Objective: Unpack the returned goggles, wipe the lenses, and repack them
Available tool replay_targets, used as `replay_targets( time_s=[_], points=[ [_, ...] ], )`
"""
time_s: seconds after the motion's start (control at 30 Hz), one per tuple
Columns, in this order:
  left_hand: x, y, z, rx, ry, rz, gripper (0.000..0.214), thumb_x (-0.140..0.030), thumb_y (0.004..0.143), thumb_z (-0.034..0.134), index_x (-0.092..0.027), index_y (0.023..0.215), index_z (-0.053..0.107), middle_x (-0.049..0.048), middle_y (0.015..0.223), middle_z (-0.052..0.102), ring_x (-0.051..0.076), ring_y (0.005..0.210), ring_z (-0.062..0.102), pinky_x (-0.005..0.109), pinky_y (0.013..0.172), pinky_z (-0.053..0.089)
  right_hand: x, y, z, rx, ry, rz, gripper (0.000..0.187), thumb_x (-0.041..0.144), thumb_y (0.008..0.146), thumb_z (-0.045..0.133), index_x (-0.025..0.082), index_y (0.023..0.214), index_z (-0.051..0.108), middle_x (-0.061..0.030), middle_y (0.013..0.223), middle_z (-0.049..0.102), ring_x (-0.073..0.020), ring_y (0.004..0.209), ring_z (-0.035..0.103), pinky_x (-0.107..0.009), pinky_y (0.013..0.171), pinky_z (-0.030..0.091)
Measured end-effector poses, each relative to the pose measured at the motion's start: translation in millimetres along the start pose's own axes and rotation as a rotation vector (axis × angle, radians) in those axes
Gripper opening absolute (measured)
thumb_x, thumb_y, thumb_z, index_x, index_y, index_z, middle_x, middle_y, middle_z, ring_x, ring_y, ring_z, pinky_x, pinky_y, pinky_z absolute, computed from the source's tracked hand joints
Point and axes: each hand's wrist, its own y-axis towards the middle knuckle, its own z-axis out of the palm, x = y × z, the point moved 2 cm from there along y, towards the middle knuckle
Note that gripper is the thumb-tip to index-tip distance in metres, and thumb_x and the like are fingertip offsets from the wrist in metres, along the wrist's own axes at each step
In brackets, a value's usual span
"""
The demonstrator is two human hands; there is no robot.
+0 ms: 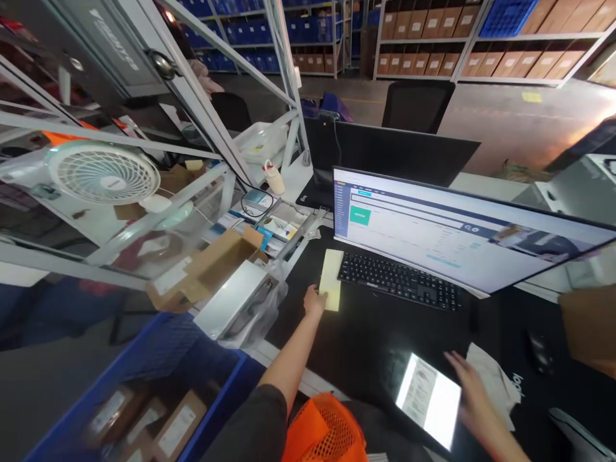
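Observation:
My left hand is at the left edge of a pale yellow paper slip, its fingers curled on the slip. The slip lies on the black desk mat, beside the left end of a black keyboard. My right hand rests low on the right with its fingers stretched out. It lies between a bright white sheet with a printed panel and a crumpled whitish paper. Glare on the sheet hides its print.
A lit monitor stands behind the keyboard. The mouse and a cardboard box are at right. At left are an open carton, a white box, a fan and a blue bin holding brown boxes.

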Motion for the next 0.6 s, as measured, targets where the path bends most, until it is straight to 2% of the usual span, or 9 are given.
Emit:
replay_targets(
  time_s=[0.03,0.1,0.17,0.2,0.27,0.37,0.47,0.6],
  points=[
    [1,6,2.3,0.027,-0.011,-0.017,0.032,-0.034,0.094,0.062,-0.015,0.12,0.059,0.0091,0.118,0.063,0.022,0.102,0.064,0.043,0.089,0.055,4,11,-14,-0.036,-0.029,0.001,0.06,0.053,0.07,0.07,0.023,0.121,0.062,-0.0169,0.126,0.06,-0.0427,0.122,0.056,-0.061,0.098,0.049],
    [5,15,5.6,0.083,-0.042,-0.037,0.029,-0.034,0.095,0.062,-0.015,0.116,0.061,0.0082,0.114,0.064,0.02,0.097,0.065,0.04,0.085,0.057,24,36,-36,-0.119,-0.109,0.015,0.053,0.051,0.079,0.063,0.022,0.123,0.061,-0.0153,0.124,0.061,-0.0356,0.114,0.062,-0.053,0.094,0.054],
    [10,20,6.4,0.137,-0.086,-0.041,0.027,-0.034,0.095,0.061,-0.014,0.113,0.062,0.0074,0.11,0.065,0.019,0.094,0.065,0.038,0.082,0.057,60,69,-40,-0.123,-0.128,-0.003,0.045,0.047,0.084,0.061,0.022,0.122,0.063,-0.0123,0.117,0.065,-0.0295,0.103,0.067,-0.046,0.091,0.057],
    [12,22,6.0,0.163,-0.112,-0.041,0.027,-0.034,0.095,0.061,-0.014,0.112,0.062,0.0072,0.109,0.065,0.018,0.093,0.065,0.038,0.081,0.057,83,87,-34,-0.079,-0.128,-0.044,0.038,0.045,0.087,0.06,0.024,0.118,0.066,-0.0103,0.115,0.067,-0.0273,0.1,0.068,-0.043,0.091,0.057],
    [15,25,4.4,0.213,-0.17,-0.042,0.026,-0.035,0.095,0.061,-0.014,0.112,0.062,0.0071,0.108,0.065,0.018,0.091,0.065,0.037,0.08,0.058,132,125,-6,0.099,-0.073,-0.169,0.028,0.041,0.092,0.054,0.024,0.106,0.072,-0.0085,0.109,0.07,-0.0244,0.098,0.069,-0.04,0.09,0.057],
    [16,27,2.7,0.297,-0.261,-0.041,0.026,-0.034,0.096,0.061,-0.014,0.112,0.062,0.0069,0.108,0.065,0.017,0.09,0.065,0.036,0.078,0.058,191,172,57,0.442,-0.162,-0.319,0.028,0.04,0.098,0.052,0.022,0.105,0.072,-0.0072,0.105,0.071,-0.0225,0.096,0.068,-0.039,0.089,0.056],
    [15,28,1.8,0.371,-0.336,-0.043,0.026,-0.034,0.095,0.061,-0.013,0.111,0.062,0.0063,0.104,0.066,0.017,0.086,0.066,0.034,0.076,0.058,217,204,115,0.51,-0.204,-0.322,0.03,0.038,0.098,0.059,0.017,0.118,0.063,-0.0085,0.118,0.064,-0.0215,0.101,0.064,-0.041,0.088,0.056],
    [18,27,-0.4,0.447,-0.406,-0.044,0.024,-0.033,0.096,0.061,-0.012,0.108,0.062,0.0048,0.098,0.066,0.014,0.079,0.065,0.031,0.07,0.058,225,227,178,0.576,-0.265,-0.287,0.034,0.038,0.097,0.061,0.016,0.123,0.06,-0.0081,0.123,0.06,-0.0248,0.105,0.062,-0.043,0.089,0.056]
  ],
)
